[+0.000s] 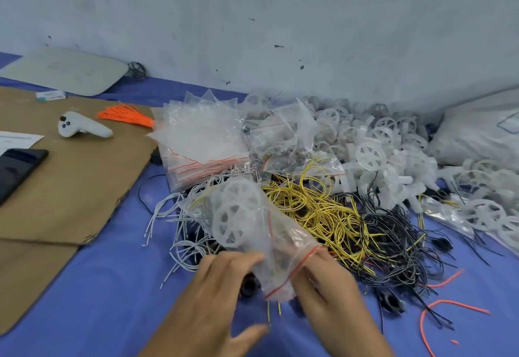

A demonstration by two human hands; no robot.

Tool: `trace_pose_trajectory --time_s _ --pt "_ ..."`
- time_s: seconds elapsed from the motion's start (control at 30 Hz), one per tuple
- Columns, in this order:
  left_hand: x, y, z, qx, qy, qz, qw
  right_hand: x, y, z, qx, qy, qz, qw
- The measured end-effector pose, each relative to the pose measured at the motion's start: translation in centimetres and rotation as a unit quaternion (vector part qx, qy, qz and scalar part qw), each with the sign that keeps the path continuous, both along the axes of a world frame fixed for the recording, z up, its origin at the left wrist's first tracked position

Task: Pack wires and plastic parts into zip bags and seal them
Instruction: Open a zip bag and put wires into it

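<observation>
Holding a zip bag (280,244) of white plastic wheels (234,216) near centre, above the tangled wires (331,216). Pinching its red-striped mouth with the right hand (328,275); touching its left side with the left hand (222,283), fingers fairly straight, thumb spread.

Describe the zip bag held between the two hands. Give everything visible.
The zip bag is clear, crinkled plastic with a red zip strip across its mouth, nearest the person. It slants over the wire pile, holding white spoked wheels; thin yellow wire ends show just below the mouth. The left hand touches one side with straight fingers; the right hand grips the strip's other end.
</observation>
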State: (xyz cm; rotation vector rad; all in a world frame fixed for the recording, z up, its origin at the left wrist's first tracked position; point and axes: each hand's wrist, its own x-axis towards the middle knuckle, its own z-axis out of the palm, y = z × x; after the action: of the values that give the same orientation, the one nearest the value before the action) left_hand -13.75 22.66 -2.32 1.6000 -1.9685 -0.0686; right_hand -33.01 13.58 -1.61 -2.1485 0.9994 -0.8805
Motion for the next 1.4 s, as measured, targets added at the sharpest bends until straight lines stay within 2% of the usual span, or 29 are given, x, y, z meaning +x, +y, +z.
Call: trace_pose_trajectory --time_s 0.07,0.17,0.27,0.37,0.47,0.6,0.7,0.77,0.87,0.97,1.1,1.2,1.27,1.4 --pt "0.2 -0.2 -1.9 -0.058 -0.043 0.012 0.997 -1.0 1.3 -2.1 -0.025 -0.057 -0.1 0.993" --pt "-0.5 -1.3 -2.8 -0.14 -0.017 0.026 0.99 -1.6 0.6 -3.2 0.01 -0.047 -0.214 0.976" --pt "-1.1 -2.2 -2.6 -0.152 -0.037 -0.002 0.988 -1.3 -1.8 -2.8 0.052 0.042 -0.167 0.984" --pt "-0.7 -2.6 -1.0 -0.16 -0.04 -0.021 0.986 -0.8 -3.8 -1.7 0.058 0.028 -0.163 0.985" --pt "0.5 -3.0 3.4 -0.182 0.043 0.016 0.982 -0.9 -5.4 1.7 0.054 -0.04 -0.164 0.984" --pt "1.6 -3.2 9.8 -0.226 0.15 0.061 0.961 -0.8 -5.5 8.9 0.13 -0.272 -0.053 0.952" --pt "1.6 -3.4 11.8 -0.19 0.334 0.01 0.923 -0.8 -4.7 11.9 0.128 -0.323 -0.026 0.937" --pt "1.5 -3.8 11.5 -0.156 0.41 -0.012 0.899 -1.0 -4.1 11.9 0.137 -0.303 -0.029 0.943" --pt "1.1 -3.9 9.1 -0.108 0.444 0.021 0.889 -1.9 -3.5 10.5 0.167 -0.244 -0.054 0.954" --pt "1.1 -3.8 6.8 -0.092 0.443 0.064 0.889 -2.6 -3.5 9.3 0.178 -0.166 -0.096 0.965" --pt "1.7 -3.9 5.8 -0.103 0.428 0.088 0.894 -2.7 -3.8 9.6 0.151 -0.103 -0.106 0.977" --pt "1.8 -3.9 5.8 -0.115 0.39 0.093 0.909 -2.2 -3.5 11.0 0.018 -0.044 -0.094 0.994" --pt "1.7 -3.9 5.8 -0.109 0.377 0.093 0.915 -1.1 -2.8 12.3 -0.087 0.016 -0.051 0.995" --pt "1.0 -3.6 5.9 -0.09 0.382 0.068 0.917 2.4 -1.5 14.0 -0.189 0.196 0.089 0.958"
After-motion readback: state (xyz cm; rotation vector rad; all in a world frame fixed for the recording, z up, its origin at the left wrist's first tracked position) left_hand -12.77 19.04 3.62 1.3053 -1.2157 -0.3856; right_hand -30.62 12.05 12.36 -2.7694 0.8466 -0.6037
